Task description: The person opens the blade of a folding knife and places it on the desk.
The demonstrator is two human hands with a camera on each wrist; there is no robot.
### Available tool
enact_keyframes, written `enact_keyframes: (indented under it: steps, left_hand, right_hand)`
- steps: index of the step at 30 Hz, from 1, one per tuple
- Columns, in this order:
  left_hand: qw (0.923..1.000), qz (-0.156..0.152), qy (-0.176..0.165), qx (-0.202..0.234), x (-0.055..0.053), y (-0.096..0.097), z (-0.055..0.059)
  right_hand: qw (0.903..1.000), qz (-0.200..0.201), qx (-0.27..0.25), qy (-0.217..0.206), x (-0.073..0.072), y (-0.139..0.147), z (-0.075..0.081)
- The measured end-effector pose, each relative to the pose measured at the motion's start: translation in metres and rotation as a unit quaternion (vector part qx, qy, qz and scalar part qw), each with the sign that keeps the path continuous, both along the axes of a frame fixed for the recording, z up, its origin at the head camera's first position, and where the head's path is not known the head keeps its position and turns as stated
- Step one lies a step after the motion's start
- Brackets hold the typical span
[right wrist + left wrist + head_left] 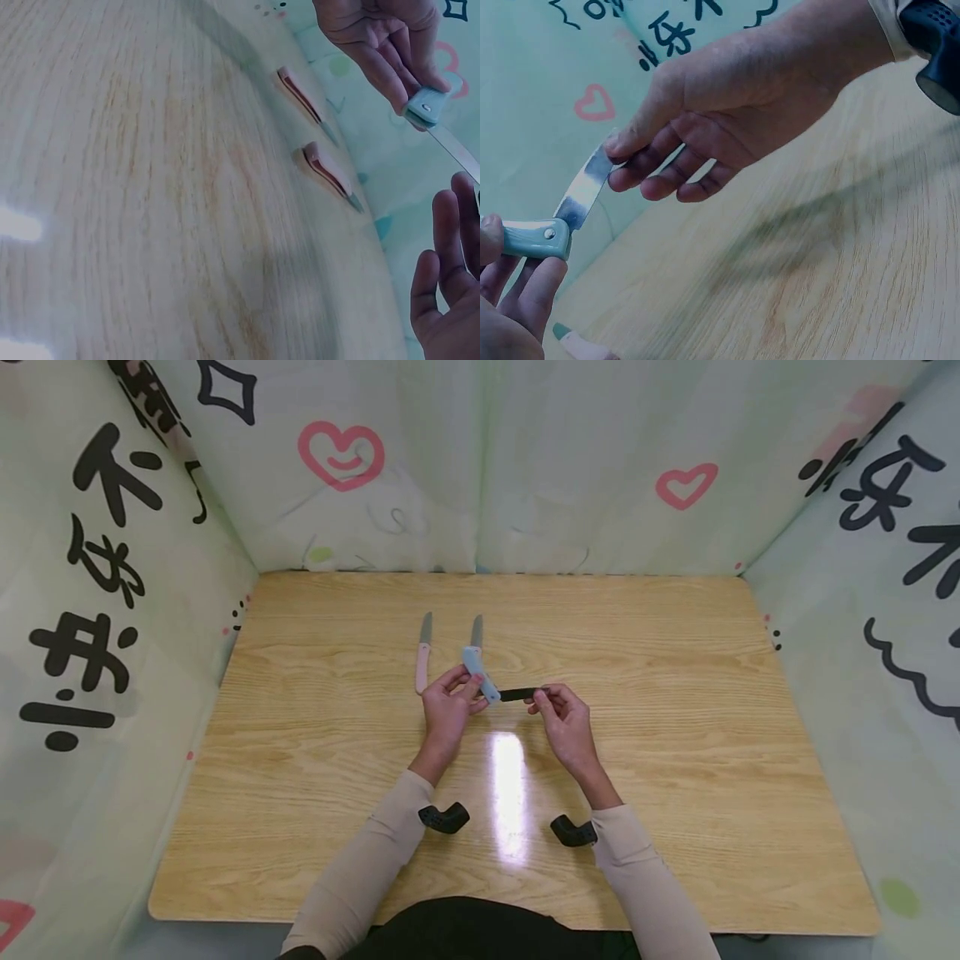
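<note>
A folding knife point(480, 675) with a light blue handle is held above the table between both hands. My left hand point(448, 706) pinches the handle between thumb and fingers. Its blade point(585, 187) stands out at an angle from the handle, partly unfolded. My right hand point(566, 722) pinches the blade near its tip, its other fingers loosely bent. Behind the hands lie two more knives with their blades out: a pink-handled knife point(422, 668) on the left and a second knife point(328, 172), whose handle is mostly covered in the head view.
The wooden table point(675, 735) has printed curtains point(570, 468) standing along its back and sides. A dark wrist camera point(444, 817) sits by the left wrist, and another wrist camera point(573, 831) by the right. Light glares off the tabletop between the forearms.
</note>
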State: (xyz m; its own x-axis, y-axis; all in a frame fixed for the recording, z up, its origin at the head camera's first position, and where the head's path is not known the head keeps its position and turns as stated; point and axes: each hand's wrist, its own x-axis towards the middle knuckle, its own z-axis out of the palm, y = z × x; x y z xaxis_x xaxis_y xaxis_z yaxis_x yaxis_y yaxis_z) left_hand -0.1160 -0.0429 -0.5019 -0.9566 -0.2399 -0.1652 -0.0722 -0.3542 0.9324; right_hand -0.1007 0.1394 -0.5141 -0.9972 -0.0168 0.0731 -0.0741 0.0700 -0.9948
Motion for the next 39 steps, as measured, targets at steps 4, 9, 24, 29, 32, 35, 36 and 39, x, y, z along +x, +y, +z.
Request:
enact_keyframes:
  steps: [4,9,24,29,32,35,36,39]
  left_hand:
    - [0.9992,0.013,-0.013,0.036,-0.001,0.000,-0.001]
    - [0.9971,0.007,-0.021,0.073,-0.001,0.001,-0.001]
    - [0.9798,-0.004,-0.044,0.195,0.003,-0.001,-0.001]
    - [0.9697,0.009,-0.065,0.235,0.006,0.003,-0.001]
    - [0.9630,0.018,-0.078,0.257,0.007,0.005,-0.003]
    - [0.9578,0.027,-0.092,0.271,0.008,0.007,-0.004]
    - [0.9565,0.029,-0.095,0.274,0.008,0.008,-0.004]
    - [0.9544,0.031,-0.097,0.281,0.009,0.008,-0.004]
  right_hand:
    - [1.0000,0.003,0.007,-0.005,0.004,-0.001,0.009]
    - [0.9997,0.006,0.022,0.004,0.012,-0.003,0.028]
    - [0.9997,0.014,0.014,0.017,0.016,-0.005,0.023]
    - [0.9997,0.009,-0.007,0.021,0.019,-0.006,0.019]
    - [0.9997,0.002,-0.011,0.023,0.020,-0.007,0.017]
    - [0.9995,-0.005,-0.017,0.026,0.021,-0.007,0.015]
    - [0.9995,-0.006,-0.017,0.028,0.021,-0.008,0.015]
    - [0.9994,-0.011,-0.019,0.026,0.022,-0.008,0.014]
